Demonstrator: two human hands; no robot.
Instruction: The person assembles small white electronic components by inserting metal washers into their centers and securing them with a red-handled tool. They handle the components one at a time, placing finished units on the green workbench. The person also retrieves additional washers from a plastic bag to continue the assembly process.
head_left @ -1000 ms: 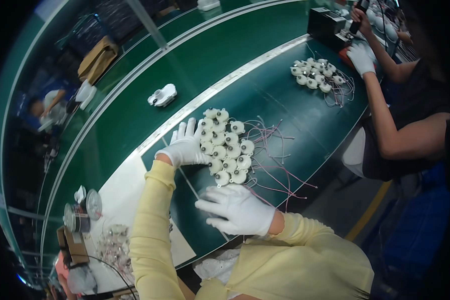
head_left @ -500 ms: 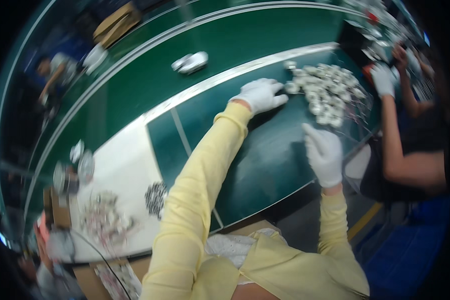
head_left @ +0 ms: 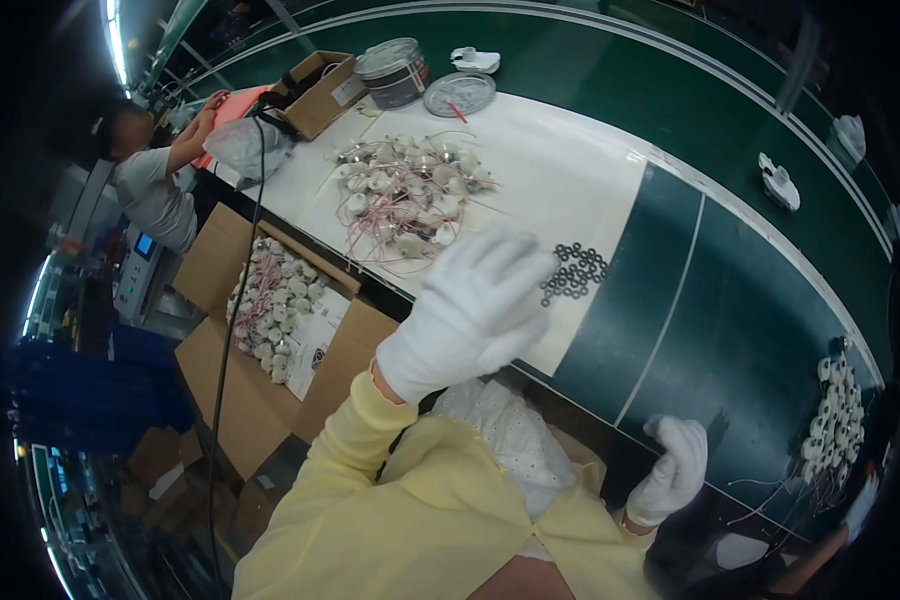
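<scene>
My left hand [head_left: 475,310], in a white glove, is over the near edge of the white table surface [head_left: 595,150] with its fingers spread and a little blurred. I see nothing in it. Just right of its fingers lies a cluster of small dark rings [head_left: 575,272]. Behind it is a heap of white round parts with pink wires [head_left: 410,195]. Lower right, my right hand [head_left: 673,470], also gloved, is by the near edge of the green mat [head_left: 660,330]. Its fingers are curled in, and anything inside them is hidden.
An open cardboard box [head_left: 335,385] full of similar wired parts stands left of me, a black cable [head_left: 232,330] crossing it. Further back are a bucket [head_left: 392,75], a round lid [head_left: 460,94] and a small carton [head_left: 322,95]. More parts [head_left: 832,420] lie far right.
My view has swung left to the white table section. My left hand has left the area beside the white parts on the green mat; my right hand is now near the table edge.
</scene>
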